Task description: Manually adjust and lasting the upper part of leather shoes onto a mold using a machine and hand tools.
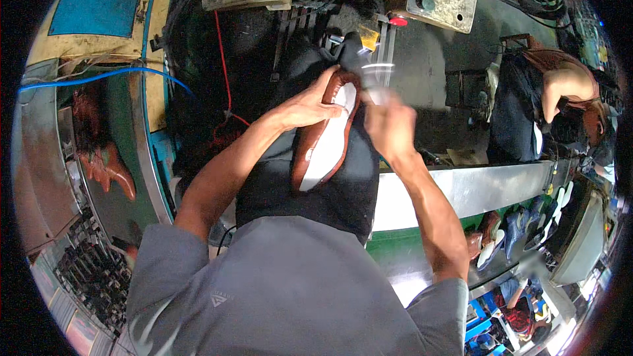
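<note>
Gripping a brown shoe [326, 133], sole up, at a machine.
Left hand [310, 104] clasps its toe at twelve o'clock; right hand [390, 125], blurred, grip unclear.

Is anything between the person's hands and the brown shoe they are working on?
Nothing visible. The left hand already rests on the upturned brown shoe, fingers on its white insole near the toe. The right hand is beside the toe, motion-blurred, holding a blurred tool that I cannot identify; whether it touches the shoe is unclear.
</note>
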`<state>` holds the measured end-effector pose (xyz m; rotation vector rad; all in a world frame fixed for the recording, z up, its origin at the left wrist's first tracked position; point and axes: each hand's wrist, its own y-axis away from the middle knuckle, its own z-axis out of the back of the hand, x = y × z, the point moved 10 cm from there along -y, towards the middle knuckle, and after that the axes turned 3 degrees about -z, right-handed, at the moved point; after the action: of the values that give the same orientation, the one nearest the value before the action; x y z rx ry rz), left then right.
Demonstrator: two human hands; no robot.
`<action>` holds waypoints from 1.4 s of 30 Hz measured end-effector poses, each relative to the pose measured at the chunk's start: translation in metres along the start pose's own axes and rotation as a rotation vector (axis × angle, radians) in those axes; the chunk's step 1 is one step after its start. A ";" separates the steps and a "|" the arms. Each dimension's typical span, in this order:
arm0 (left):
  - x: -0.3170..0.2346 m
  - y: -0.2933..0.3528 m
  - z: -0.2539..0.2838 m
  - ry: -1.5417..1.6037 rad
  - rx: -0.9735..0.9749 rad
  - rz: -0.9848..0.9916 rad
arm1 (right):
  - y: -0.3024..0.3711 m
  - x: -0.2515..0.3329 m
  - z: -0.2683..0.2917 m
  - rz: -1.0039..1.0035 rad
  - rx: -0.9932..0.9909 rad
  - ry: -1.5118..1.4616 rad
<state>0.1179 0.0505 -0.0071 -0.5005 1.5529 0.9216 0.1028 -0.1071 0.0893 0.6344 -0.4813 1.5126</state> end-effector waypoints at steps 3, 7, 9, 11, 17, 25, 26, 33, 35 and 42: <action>0.012 0.011 0.001 -0.391 -0.157 0.073 | 0.002 -0.039 -0.044 -0.094 0.252 0.317; -0.031 0.075 -0.008 -0.654 -0.087 0.217 | 0.014 -0.046 -0.028 -0.143 0.287 0.193; -0.026 0.111 -0.018 -0.649 -0.035 0.391 | 0.036 -0.052 -0.016 -0.191 0.184 0.024; 0.010 0.124 -0.029 -0.224 -0.128 0.402 | 0.068 -0.072 -0.007 -0.311 0.005 -0.201; -0.010 0.088 -0.059 -0.050 -0.162 0.067 | 0.192 -0.172 0.004 -0.569 -0.308 -0.312; -0.052 0.040 -0.178 -0.419 0.524 -0.021 | 0.317 -0.212 0.051 -0.929 -0.388 -0.048; -0.051 0.029 -0.200 -0.415 0.573 -0.033 | 0.332 -0.224 0.062 -0.797 -0.461 0.076; 0.000 0.001 -0.292 -0.107 0.913 0.367 | 0.362 -0.197 0.148 -0.867 -0.786 -0.393; 0.008 -0.003 -0.291 -0.141 0.891 0.357 | 0.365 -0.182 0.161 -0.758 -0.986 -0.404; 0.024 -0.007 -0.292 -0.312 0.898 0.226 | 0.345 -0.225 0.071 -1.119 -0.331 -0.504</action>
<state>-0.0635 -0.1783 -0.0366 0.4443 1.5652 0.3568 -0.2383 -0.3409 0.0250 0.8195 -0.5902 0.1992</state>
